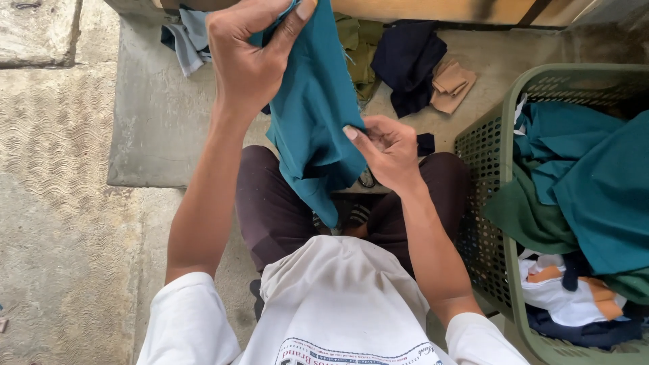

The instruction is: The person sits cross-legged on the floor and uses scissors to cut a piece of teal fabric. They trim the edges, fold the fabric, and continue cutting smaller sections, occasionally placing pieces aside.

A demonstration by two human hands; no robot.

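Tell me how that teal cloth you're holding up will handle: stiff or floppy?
Likely floppy: the teal cloth hangs in soft folds between the left hand and right hand. Probably light, since fingertip pinches hold it up. It would likely drape rather than slide if pushed.

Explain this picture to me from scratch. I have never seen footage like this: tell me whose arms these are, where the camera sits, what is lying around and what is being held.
There is one picture, taken by a camera worn on a person's head, looking down. So the two bare arms belong to the wearer, who sits in a white shirt and dark trousers. The left hand is raised and pinches the top of a teal cloth; the right hand grips the cloth's edge lower down, so it hangs between them over the lap. Ahead, on a concrete step, lie other pieces: a grey one, an olive one, a dark navy one and a small tan one. To the person's right stands a green plastic laundry basket full of more teal, green, white and navy fabric.
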